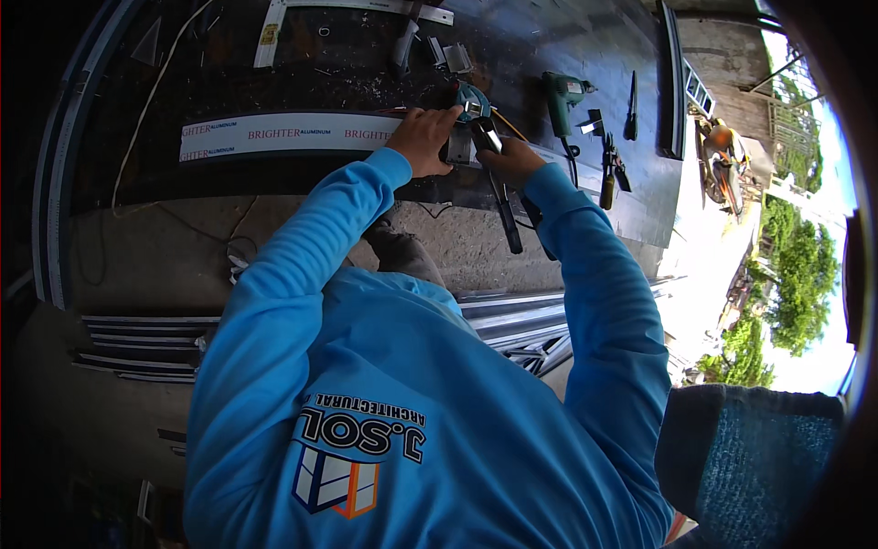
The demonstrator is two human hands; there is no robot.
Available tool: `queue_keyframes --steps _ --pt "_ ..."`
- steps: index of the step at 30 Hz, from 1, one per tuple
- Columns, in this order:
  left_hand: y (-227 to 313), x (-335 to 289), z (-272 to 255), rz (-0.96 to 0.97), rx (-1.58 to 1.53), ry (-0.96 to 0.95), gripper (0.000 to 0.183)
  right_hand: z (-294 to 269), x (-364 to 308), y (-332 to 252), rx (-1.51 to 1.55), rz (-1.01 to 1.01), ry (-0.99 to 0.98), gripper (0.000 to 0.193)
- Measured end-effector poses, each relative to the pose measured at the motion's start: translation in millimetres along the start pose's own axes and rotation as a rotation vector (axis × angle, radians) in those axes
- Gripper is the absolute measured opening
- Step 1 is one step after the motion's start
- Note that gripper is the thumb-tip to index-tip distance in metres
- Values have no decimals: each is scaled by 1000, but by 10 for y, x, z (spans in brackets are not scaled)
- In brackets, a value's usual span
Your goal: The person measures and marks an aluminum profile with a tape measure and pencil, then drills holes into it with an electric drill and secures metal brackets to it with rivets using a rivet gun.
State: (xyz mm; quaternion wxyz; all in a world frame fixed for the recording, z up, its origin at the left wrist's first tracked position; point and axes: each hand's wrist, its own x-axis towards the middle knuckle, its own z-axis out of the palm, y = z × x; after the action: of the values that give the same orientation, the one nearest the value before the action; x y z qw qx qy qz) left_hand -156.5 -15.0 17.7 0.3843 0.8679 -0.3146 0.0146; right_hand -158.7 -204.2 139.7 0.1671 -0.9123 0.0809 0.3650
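Note:
A long aluminium profile (pixel 283 135), covered in white printed film, lies along the near edge of the dark worktable. My left hand (pixel 422 142) is closed over its right end, thumb on the near side. Just right of it, my right hand (pixel 517 163) is wrapped round a hand tool with a silver head and long dark handles (pixel 506 220) that slant down past the table edge. Its exact kind is hard to make out. A teal and grey tape measure (pixel 472 101) sits just beyond the hands, with a yellow pencil (pixel 506 123) beside it.
To the right lie a green power drill (pixel 560 101), a screwdriver (pixel 607 188) and other dark hand tools. A metal square (pixel 270 37) and small metal offcuts (pixel 457 59) are farther back. A pale cord (pixel 146 110) crosses the left side. Metal profiles (pixel 526 320) lie below the table.

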Motion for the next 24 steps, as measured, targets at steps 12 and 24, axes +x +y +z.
queue_keyframes --steps 12,24 --pt "1982 -369 827 -965 -1589 -247 114 -50 243 7 -214 -40 -20 68" --pt "2171 -74 900 -809 -1770 92 71 -228 201 295 43 18 -369 37"
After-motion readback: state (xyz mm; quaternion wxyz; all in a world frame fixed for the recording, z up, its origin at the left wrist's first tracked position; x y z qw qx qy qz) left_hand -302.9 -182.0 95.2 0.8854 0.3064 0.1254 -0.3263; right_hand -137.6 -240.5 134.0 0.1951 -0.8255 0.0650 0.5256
